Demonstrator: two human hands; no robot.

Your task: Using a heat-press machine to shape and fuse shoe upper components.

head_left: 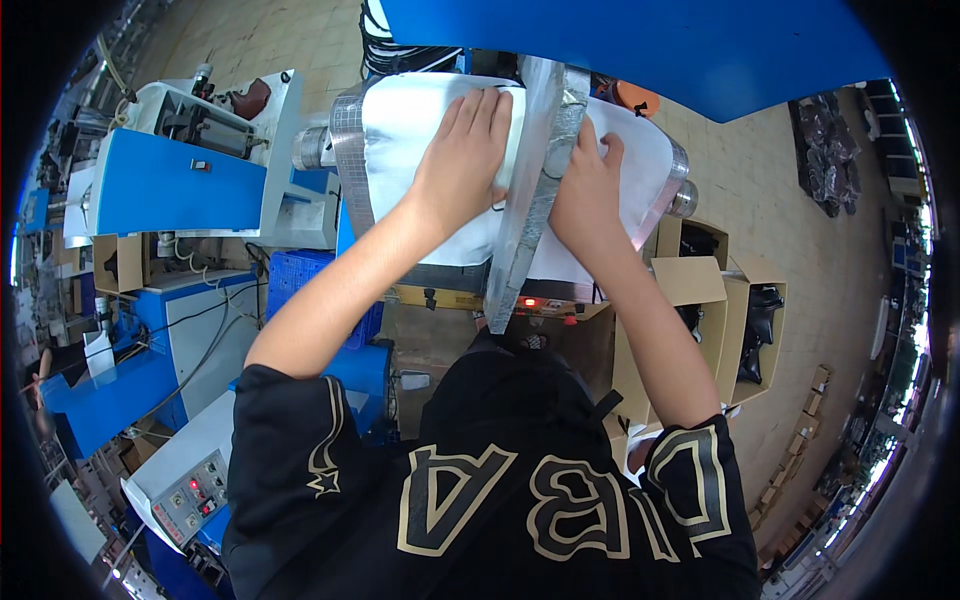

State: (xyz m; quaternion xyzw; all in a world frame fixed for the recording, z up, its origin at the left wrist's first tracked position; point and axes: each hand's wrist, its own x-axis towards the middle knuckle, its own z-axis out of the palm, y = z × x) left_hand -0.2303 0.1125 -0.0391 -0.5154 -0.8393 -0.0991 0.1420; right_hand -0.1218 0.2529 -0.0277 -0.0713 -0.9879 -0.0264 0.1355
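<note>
My left hand (466,150) lies with fingers stretched on a white sheet (395,140) covering the left pad of a machine. A thin black loop (498,206) shows by its thumb. My right hand (588,195) is at the right pad, over another white sheet (645,165). Its visible fingers are apart and a little bent, close against an upright silvery, film-wrapped plate (530,190) that stands between the two pads. The plate hides part of what lies beside that hand. I see nothing held in either hand.
A large blue machine cover (640,45) overhangs the far side. Open cardboard boxes (690,282) with black packed items stand at the right. Leftward are another blue-and-white machine (180,185), a blue crate (292,280) and a control panel (195,497). A red light (530,302) glows at the near edge.
</note>
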